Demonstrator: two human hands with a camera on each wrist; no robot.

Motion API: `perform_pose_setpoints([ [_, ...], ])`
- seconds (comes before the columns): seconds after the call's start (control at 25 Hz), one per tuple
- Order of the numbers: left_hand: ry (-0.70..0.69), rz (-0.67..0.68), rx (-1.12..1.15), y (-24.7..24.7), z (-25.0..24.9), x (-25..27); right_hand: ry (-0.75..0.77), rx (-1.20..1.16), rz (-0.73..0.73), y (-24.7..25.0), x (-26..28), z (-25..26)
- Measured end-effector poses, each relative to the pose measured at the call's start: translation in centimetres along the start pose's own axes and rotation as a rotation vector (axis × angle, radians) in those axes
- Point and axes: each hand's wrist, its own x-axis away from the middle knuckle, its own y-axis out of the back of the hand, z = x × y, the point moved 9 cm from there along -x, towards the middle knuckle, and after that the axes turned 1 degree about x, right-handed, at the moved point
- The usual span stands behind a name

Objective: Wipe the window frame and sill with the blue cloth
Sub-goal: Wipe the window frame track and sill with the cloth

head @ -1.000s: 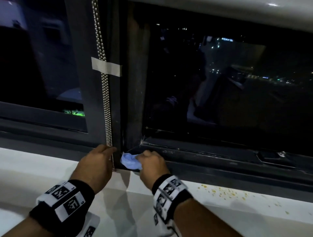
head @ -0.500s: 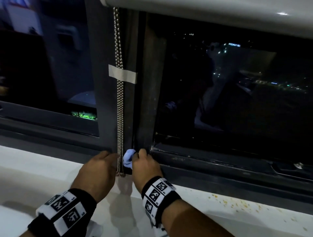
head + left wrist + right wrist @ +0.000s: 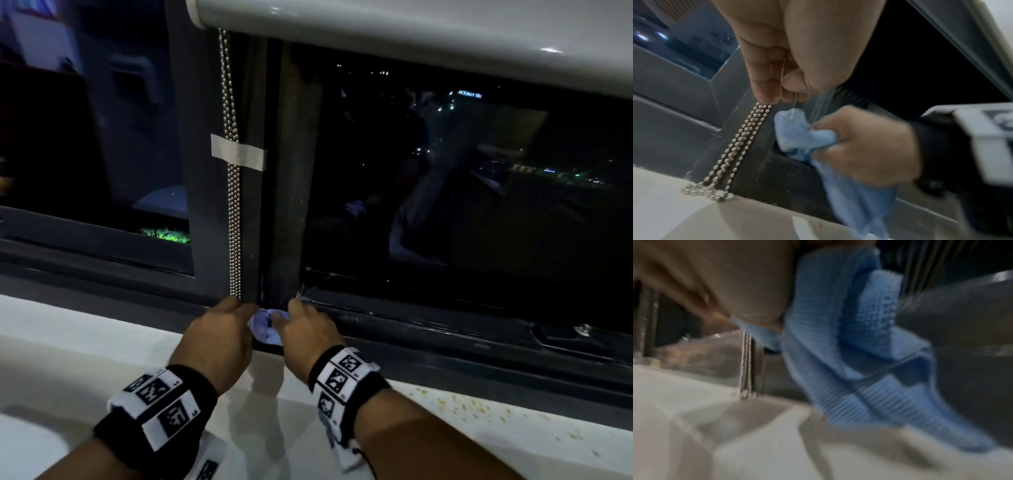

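The blue cloth (image 3: 265,327) is bunched in my right hand (image 3: 305,330), pressed into the bottom corner of the dark grey window frame (image 3: 205,205) where the upright meets the lower rail. The left wrist view shows the right hand (image 3: 865,146) gripping the cloth (image 3: 801,134), whose tail hangs down to the white sill (image 3: 85,342). My left hand (image 3: 219,329) lies just left of the cloth, its fingertips (image 3: 764,99) resting on the bead chain (image 3: 740,141) against the frame. The right wrist view is blurred and shows mostly cloth (image 3: 849,345).
The bead chain (image 3: 234,222) hangs down the upright, taped on with a pale strip (image 3: 238,156). A white roller blind (image 3: 411,31) overhangs the top. Yellow specks (image 3: 472,407) dot the sill at the right. A latch (image 3: 579,330) sits on the lower rail.
My right hand has rubbed the cloth left into the frame's corner beside the chain. The left hand stays at the foot of the chain.
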Motion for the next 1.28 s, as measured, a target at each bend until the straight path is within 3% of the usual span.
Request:
perform_pose_setpoints([
  [0.08,-0.013,0.004,0.002,-0.2,-0.1,-0.3,-0.054,0.033,-0.018,-0.7,-0.1,1.4],
  [0.2,0.014,0.007,-0.007,-0.2,0.4,-0.1,0.049,-0.011,0.12,-2.0,0.7,1.0],
  [0.36,0.019,-0.005,0.009,0.0,0.9,0.2,0.027,0.012,-0.005,0.2,0.2,-0.6],
  [0.52,-0.017,0.026,0.016,-0.5,0.5,-0.1,0.026,0.015,0.103,-1.6,1.7,1.1],
  [0.64,-0.041,0.014,0.009,-1.0,0.2,-0.5,0.048,-0.045,0.058,-0.2,1.4,-0.4],
  [0.72,-0.056,0.007,0.01,-1.2,-0.3,-0.7,-0.02,-0.023,0.007,-0.9,1.5,-1.2],
  [0.92,-0.065,0.022,-0.004,-1.4,-1.0,-0.8,-0.081,-0.129,0.078,-1.9,3.1,-2.2],
  [1.08,-0.112,0.053,0.019,-2.1,-2.6,-0.9,-0.169,-0.145,0.033,-2.0,4.2,-4.8],
  [1.2,-0.161,0.062,0.034,-2.6,-3.9,-1.1,-0.192,-0.289,0.079,-3.7,6.3,-4.5],
  [1.28,-0.18,0.087,0.034,-2.8,-4.8,-0.9,-0.267,-0.364,0.004,-2.7,6.3,-6.6],
])
